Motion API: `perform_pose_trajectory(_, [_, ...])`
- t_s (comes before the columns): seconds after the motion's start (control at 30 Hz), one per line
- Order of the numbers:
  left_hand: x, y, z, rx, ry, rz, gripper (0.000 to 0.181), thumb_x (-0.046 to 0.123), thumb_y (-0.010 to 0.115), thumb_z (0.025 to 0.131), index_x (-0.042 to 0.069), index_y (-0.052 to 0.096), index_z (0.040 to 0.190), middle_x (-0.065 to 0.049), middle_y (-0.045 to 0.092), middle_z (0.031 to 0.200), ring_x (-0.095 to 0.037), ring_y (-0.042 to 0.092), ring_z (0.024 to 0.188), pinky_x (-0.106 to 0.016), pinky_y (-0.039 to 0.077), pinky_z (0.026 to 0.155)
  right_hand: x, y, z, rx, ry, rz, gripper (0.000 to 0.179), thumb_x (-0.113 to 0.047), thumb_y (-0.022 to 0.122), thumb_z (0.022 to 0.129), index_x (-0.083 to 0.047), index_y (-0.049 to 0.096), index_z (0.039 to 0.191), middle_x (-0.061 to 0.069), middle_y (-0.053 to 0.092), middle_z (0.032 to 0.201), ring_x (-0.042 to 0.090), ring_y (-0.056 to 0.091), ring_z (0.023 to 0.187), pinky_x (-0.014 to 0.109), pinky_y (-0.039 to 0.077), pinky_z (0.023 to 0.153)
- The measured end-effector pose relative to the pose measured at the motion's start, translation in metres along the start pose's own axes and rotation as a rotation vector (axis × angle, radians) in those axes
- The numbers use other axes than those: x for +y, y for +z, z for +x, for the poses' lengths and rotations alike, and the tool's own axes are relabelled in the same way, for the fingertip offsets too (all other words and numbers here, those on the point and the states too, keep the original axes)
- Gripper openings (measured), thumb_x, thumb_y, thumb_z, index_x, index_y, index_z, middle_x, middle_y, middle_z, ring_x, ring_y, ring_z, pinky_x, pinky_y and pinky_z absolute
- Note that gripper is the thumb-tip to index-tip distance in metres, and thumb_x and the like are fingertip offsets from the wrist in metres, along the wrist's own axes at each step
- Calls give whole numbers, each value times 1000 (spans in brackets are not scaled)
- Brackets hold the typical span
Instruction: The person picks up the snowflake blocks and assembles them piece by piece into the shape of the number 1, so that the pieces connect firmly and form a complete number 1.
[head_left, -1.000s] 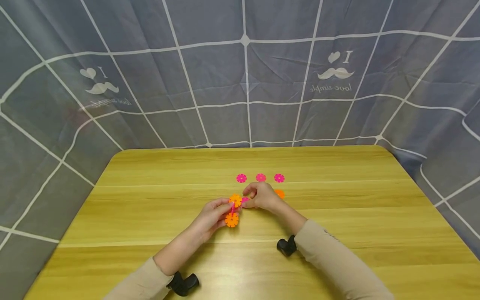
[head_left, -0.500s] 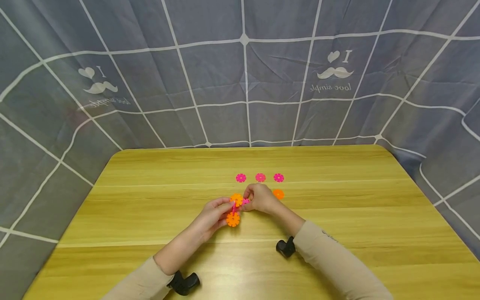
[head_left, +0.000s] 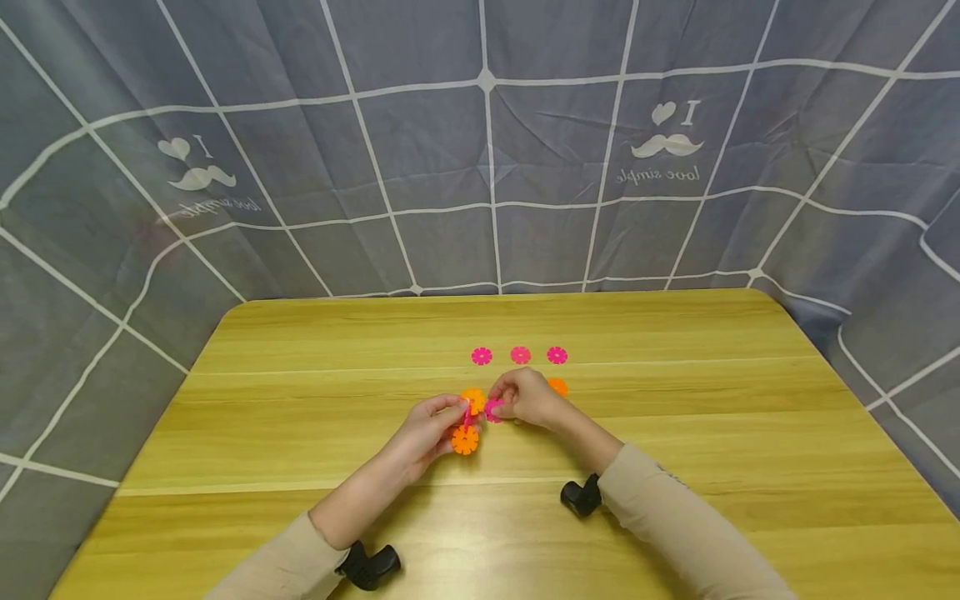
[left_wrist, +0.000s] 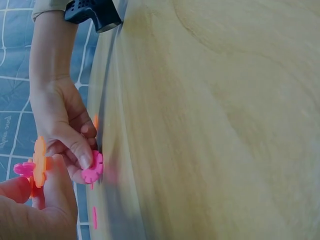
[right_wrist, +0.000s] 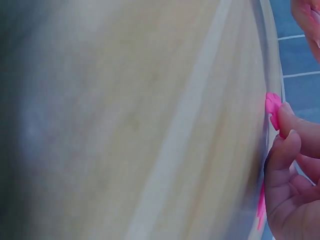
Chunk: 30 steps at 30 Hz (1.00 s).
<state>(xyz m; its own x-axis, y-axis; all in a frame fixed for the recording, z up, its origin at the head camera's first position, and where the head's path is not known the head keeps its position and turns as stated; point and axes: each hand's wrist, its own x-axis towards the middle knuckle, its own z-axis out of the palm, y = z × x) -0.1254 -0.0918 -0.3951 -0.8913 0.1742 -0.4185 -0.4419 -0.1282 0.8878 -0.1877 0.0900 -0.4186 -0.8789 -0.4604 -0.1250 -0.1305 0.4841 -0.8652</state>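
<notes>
disc [head_left: 492, 411] (pink, pinched) has dipped, showing more of its face

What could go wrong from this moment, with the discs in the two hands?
The right hand pinches the pink disc near its edge, so it might slip when pushed. The left hand grips the joined discs; a hard push could perhaps loosen them. The loose orange disc lies partly hidden beyond the right hand, which might knock it.
</notes>
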Motion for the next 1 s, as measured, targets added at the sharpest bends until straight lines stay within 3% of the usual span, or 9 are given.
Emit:
perform_pose_trajectory(0.37, [-4,3,3,37,-15,61,16,15,56,94,1,60,102,-9,68,95,-8,58,66,-16,48,55,0,-11,-5,6,20,129,16,-1,65,86,6,63,100,5,54,64,14,46,47,23,47,46])
perform_pose_trajectory(0.63, [-4,3,3,-21,11,29,19,12,56,94,-4,59,104,-7,68,90,-9,62,70,-17,52,59,-9,-20,-11,10,51,238,18,0,60,89,8,59,106,8,56,72,14,52,54,23,49,52])
perform_pose_trajectory(0.87, [-5,4,3,-40,27,22,19,9,55,94,-7,59,104,-3,66,83,-11,65,71,-20,54,62,-9,-26,-13,25,-47,289,15,2,56,90,7,57,105,10,59,76,14,54,57,26,53,55])
perform_pose_trajectory(1.0, [-4,5,2,-42,28,29,21,9,55,94,-8,58,106,-4,67,84,-11,65,72,-19,53,62,-13,-27,-16,31,-95,329,14,3,54,91,7,56,105,18,58,81,15,54,60,26,53,57])
